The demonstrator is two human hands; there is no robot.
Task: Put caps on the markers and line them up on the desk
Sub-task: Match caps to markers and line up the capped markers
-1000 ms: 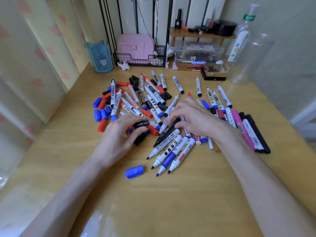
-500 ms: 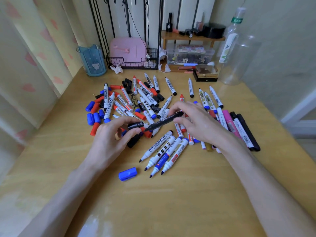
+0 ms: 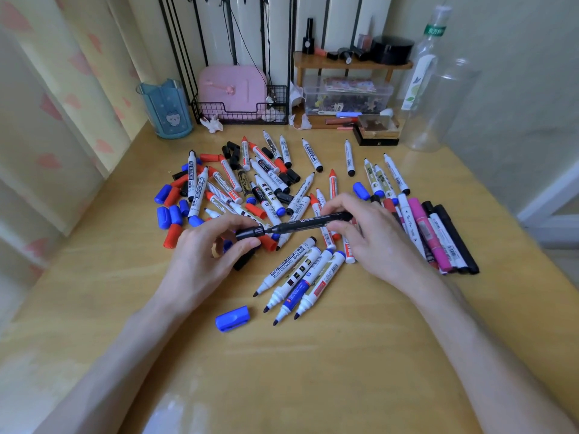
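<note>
My right hand (image 3: 372, 239) pinches a black marker (image 3: 308, 223) by its rear end and holds it level just above the pile. My left hand (image 3: 206, 255) pinches a black cap (image 3: 249, 233) whose mouth meets the marker's tip. Below the hands lie several uncapped white markers (image 3: 297, 277) side by side, tips toward me. A loose blue cap (image 3: 232, 317) rests nearer to me. Capped pink, white and black markers (image 3: 445, 236) lie in a row at the right. A heap of uncapped markers and loose caps (image 3: 250, 183) covers the desk's middle.
A blue cup (image 3: 166, 109), a wire basket with a pink case (image 3: 238, 98), a small wooden shelf (image 3: 351, 64) over a clear box, and two clear bottles (image 3: 438, 104) stand along the back of the wooden desk (image 3: 313, 371). A curtain hangs at the left.
My right hand lifted the black marker off the pile and turned it level. My left hand raised the black cap, and the cap now meets the marker's tip.
</note>
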